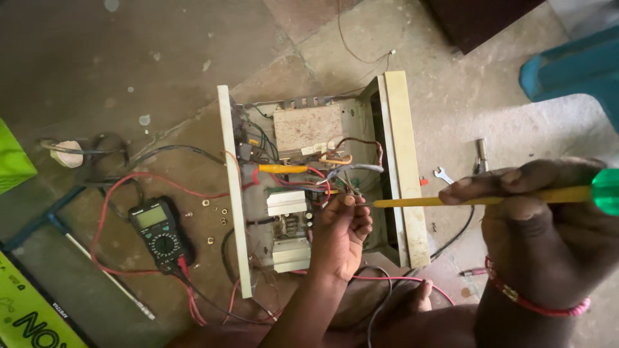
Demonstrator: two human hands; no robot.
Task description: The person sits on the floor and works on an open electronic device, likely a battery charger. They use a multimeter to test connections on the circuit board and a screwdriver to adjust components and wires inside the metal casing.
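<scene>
Closest to the camera, the right hand (548, 225) is closed around a screwdriver (477, 200) with a yellow shaft and a green handle end, thumb and forefinger pinching the shaft; a red beaded bracelet (535, 298) circles that wrist. The shaft runs level to the left, its tip reaching the wire cluster inside an opened metal electronics chassis (400, 161) that lies on the concrete floor (97, 58). The left hand (345, 229) reaches up from below into the chassis, its fingers curled and pinching a small bundle of thin wires (348, 183) just beside the screwdriver tip. Within the case sit aluminium heat sinks (288, 222) on a circuit board and, farther back, a boxy transformer (308, 127), with red, grey and yellow leads between them. Left of the chassis a black digital multimeter (158, 229) rests on the floor, red and black probe leads looped around it, and a few brass nuts (216, 212) lie scattered between it and the case. Right of the chassis a small open-end spanner (443, 174) lies on the floor.
</scene>
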